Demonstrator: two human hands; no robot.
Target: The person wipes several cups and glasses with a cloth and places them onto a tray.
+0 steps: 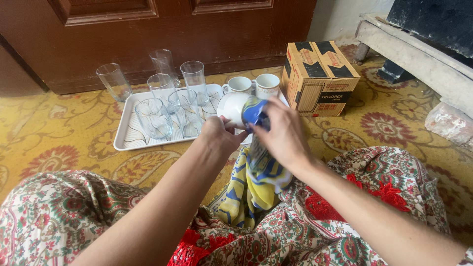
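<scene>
My left hand [218, 134] grips a white cup [233, 109] tilted on its side above the floor. My right hand [284, 133] holds a yellow and blue cloth [251, 189] pressed against the cup's mouth; the cloth hangs down onto my lap. Just beyond the hands lies a white tray [129, 139] carrying several clear drinking glasses [153, 118]. Two more white cups [240, 84] stand side by side behind the held cup.
One glass [114, 82] stands on the patterned carpet left of the tray, another [163, 64] behind it. A yellow and black cardboard box [320, 78] sits at the right. A brown wooden door [162, 29] closes the back. A stone ledge [419, 54] runs at far right.
</scene>
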